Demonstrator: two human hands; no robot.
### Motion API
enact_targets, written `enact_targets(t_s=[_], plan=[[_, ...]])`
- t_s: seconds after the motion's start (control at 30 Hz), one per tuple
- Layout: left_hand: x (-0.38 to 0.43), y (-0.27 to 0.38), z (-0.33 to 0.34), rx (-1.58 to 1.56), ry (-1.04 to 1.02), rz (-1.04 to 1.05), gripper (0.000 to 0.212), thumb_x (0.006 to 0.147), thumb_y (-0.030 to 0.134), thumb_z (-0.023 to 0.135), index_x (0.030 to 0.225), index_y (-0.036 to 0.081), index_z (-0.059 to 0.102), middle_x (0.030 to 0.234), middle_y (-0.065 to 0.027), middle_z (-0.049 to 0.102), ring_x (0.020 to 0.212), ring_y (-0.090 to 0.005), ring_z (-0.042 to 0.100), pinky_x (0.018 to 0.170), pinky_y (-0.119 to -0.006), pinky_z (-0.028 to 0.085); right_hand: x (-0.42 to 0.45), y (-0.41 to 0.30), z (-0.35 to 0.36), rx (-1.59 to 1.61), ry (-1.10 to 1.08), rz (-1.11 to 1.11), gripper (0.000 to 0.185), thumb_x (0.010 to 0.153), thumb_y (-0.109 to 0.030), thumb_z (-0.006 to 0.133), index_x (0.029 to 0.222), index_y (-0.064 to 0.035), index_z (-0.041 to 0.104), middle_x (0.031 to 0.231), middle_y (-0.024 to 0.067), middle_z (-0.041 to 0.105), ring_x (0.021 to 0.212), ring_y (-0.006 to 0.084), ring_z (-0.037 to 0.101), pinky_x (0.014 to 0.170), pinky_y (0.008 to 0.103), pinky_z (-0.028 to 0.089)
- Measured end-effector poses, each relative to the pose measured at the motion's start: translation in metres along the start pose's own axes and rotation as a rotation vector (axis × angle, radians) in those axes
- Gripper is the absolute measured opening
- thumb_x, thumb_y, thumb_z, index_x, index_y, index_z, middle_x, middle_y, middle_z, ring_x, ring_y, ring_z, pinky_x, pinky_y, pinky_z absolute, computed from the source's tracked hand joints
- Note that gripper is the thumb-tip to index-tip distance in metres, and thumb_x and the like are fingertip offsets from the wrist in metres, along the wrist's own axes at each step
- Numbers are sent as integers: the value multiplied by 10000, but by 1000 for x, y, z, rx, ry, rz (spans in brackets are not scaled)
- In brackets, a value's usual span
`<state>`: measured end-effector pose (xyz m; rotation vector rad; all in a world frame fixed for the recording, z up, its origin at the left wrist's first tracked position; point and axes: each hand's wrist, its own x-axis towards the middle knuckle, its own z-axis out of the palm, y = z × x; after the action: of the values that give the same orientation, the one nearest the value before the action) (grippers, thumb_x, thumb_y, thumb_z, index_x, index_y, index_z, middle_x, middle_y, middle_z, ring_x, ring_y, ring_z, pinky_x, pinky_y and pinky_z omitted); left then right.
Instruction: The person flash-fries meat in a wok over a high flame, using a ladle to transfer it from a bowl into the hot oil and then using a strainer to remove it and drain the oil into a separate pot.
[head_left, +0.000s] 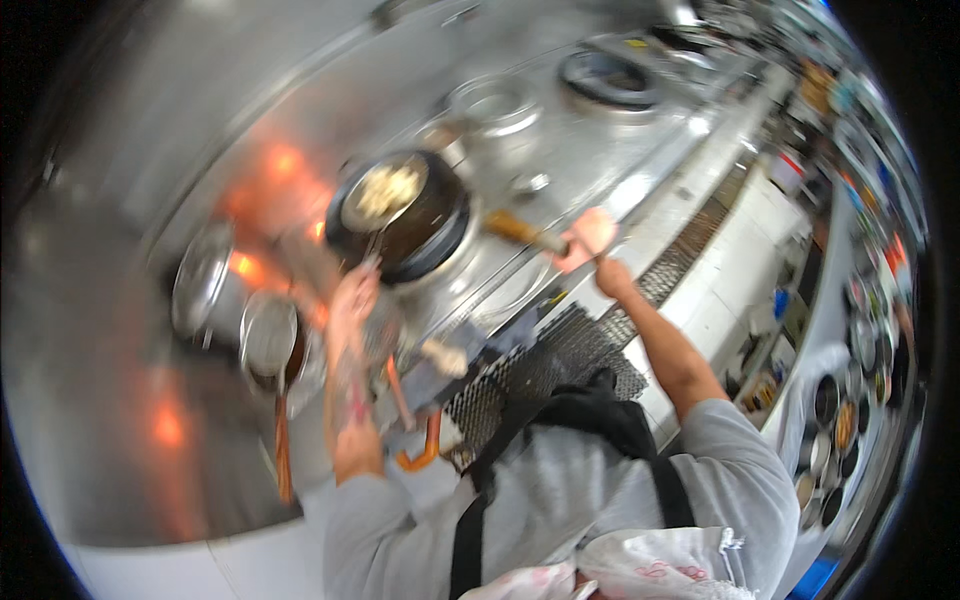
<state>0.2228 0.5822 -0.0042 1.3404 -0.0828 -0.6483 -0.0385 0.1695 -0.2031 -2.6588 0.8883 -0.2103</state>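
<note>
My left hand (356, 291) grips the handle of a metal strainer (384, 196). Pale food pieces (390, 190) lie in the strainer, which is over the left part of a dark wok (427, 236). Dark liquid appears inside the wok. From the wok's right side a wooden handle (517, 229) points towards my right hand (615, 277). That hand is closed around the thin handle of a blurred utensil with a broad pinkish end (589, 238). The pinkish end overlaps the tip of the wooden handle; whether they touch cannot be told.
Orange glare shows on the metal backsplash (187, 97). Left of me are a metal lid (201, 281) and a strainer with a wooden handle (281, 450). Beyond the wok stand a round metal pot (496, 105) and a burner ring (609, 79). Dishes (844, 424) crowd the right-hand counter.
</note>
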Motion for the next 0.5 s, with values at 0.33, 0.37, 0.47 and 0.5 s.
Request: enact_targets(t_s=[0.33, 0.37, 0.47, 0.5], plan=[[-10, 86, -82, -124, 30, 77, 210, 965, 180, 449, 1093, 42, 542, 595, 64, 424, 376, -24, 320, 299, -171, 239, 5, 14, -67, 180, 70, 220, 576, 797, -291, 633, 1269, -18, 445, 1163, 235, 515, 1111, 403, 496, 904, 488, 452], [-11, 96, -79, -122, 48, 116, 216, 965, 185, 449, 1102, 44, 540, 601, 60, 428, 377, -26, 322, 296, -173, 241, 2, 25, -73, 177, 80, 234, 563, 799, -288, 628, 1259, -14, 451, 1154, 243, 516, 1102, 406, 500, 899, 488, 454], [-15, 110, -78, -140, 77, 182, 235, 966, 200, 449, 1129, 52, 531, 619, 50, 439, 378, -34, 327, 290, -180, 245, -12, 35, -85, 194, 64, 277, 496, 796, -281, 614, 1157, 40, 500, 1111, 273, 544, 1072, 410, 528, 892, 491, 459], [-14, 111, -77, -153, 74, 198, 241, 966, 205, 449, 1138, 55, 528, 626, 47, 443, 378, -36, 329, 288, -182, 247, -17, 39, -81, 201, 55, 280, 490, 795, -282, 615, 1147, 41, 506, 1095, 274, 555, 1058, 411, 535, 892, 484, 461]])
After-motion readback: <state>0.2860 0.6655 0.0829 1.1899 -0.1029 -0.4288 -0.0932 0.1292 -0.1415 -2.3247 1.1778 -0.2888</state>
